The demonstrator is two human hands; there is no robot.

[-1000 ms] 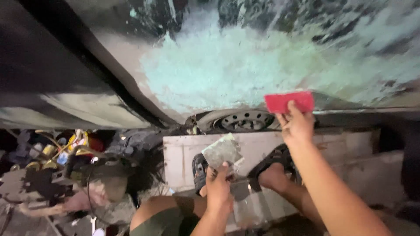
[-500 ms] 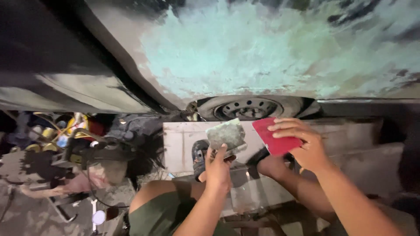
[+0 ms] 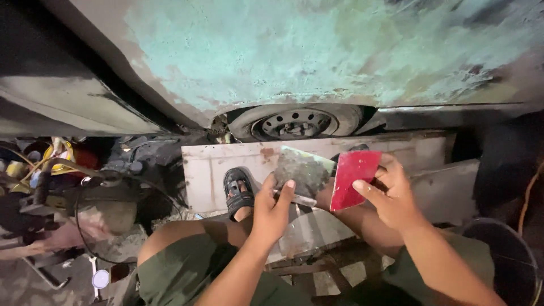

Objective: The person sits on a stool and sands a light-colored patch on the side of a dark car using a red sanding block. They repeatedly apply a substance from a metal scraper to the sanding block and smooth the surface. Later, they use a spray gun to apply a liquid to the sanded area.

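The red spreader card [image 3: 352, 177] sat upright in the right hand [image 3: 391, 195], thumb across its near face and fingers curled behind its right edge, gripped tight! Just left of it, edge to edge and apparently touching, was the grey filler-smeared board [image 3: 303, 171], and the left hand [image 3: 272, 212] was clamped on that one from below, thumb pressed up against its lower face. A thin metal blade or handle [image 3: 297, 199] poked out under the board beside that thumb; what it belonged to could not be told.

Both hands hovered over the person's knees, which were clad in olive-green shorts [image 3: 187, 266]. Beyond the left hand, a foot in a black sandal [image 3: 238, 191] was planted against a pale slab [image 3: 226, 170] lying on the ground. Farther off, a car wheel [image 3: 294, 122] with a steel rim sat tucked under the body panel [image 3: 317, 51], and that panel was patched with sanded turquoise filler across its whole width. Far left lay a jumble of tools and cables [image 3: 51, 175]. Near right, the rim of a dark bucket [image 3: 504, 255] showed.
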